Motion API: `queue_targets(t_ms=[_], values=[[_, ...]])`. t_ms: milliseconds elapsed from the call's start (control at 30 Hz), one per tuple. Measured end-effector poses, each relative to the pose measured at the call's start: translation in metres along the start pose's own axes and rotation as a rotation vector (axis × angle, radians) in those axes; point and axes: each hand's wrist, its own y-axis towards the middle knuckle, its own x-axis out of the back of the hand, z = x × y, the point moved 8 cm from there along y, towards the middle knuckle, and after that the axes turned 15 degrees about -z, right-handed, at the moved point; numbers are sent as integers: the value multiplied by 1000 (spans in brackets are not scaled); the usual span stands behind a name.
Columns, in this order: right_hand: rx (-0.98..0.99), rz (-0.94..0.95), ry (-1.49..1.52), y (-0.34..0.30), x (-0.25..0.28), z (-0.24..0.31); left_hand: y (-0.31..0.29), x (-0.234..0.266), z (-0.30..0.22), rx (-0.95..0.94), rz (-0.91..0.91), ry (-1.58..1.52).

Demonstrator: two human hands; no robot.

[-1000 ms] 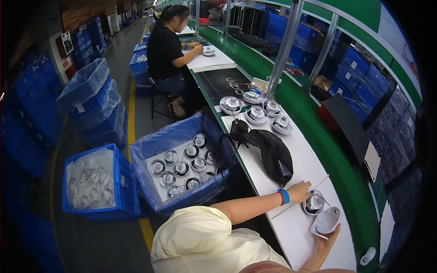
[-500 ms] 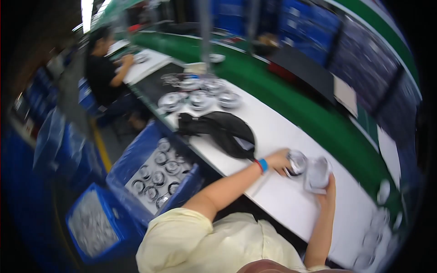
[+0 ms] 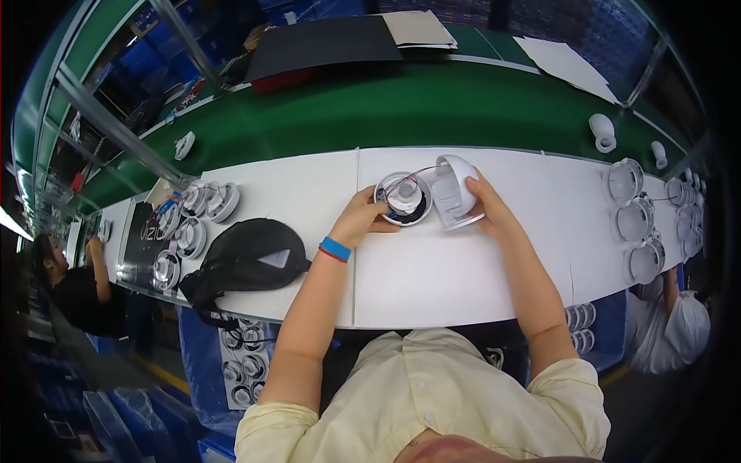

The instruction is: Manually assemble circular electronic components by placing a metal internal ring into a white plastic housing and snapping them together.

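Observation:
My left hand (image 3: 361,217) is closed on the near left rim of a round white device part (image 3: 406,199), which has a silvery hub in its middle and dark parts inside. My right hand (image 3: 491,207) grips a white rounded housing (image 3: 457,191), tilted so that its hollow side faces the round part. Thin dark-red wires (image 3: 417,171) arch from the round part toward the housing's upper edge; where they end is hidden. The two parts are close together above the white tabletop (image 3: 432,270).
Several round parts (image 3: 191,238) and a black bag (image 3: 251,258) lie at left. Clear round covers (image 3: 627,220) line the right end. Behind runs a green belt (image 3: 324,119) with white pieces. Blue bins (image 3: 202,363) stand below. Co-workers sit at both sides.
The view has swung to the right and steadied, bringing the bench square in front of me. Both hands keep their parts; the wires now show plainly between them.

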Motion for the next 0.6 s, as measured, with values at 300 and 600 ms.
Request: queue_targets(t_ms=[300, 600], values=[[129, 50, -202, -8, -8, 8, 6, 7, 14, 78, 136, 166], [683, -320, -474, -29, -10, 33, -10, -21, 4, -58, 107, -95]])
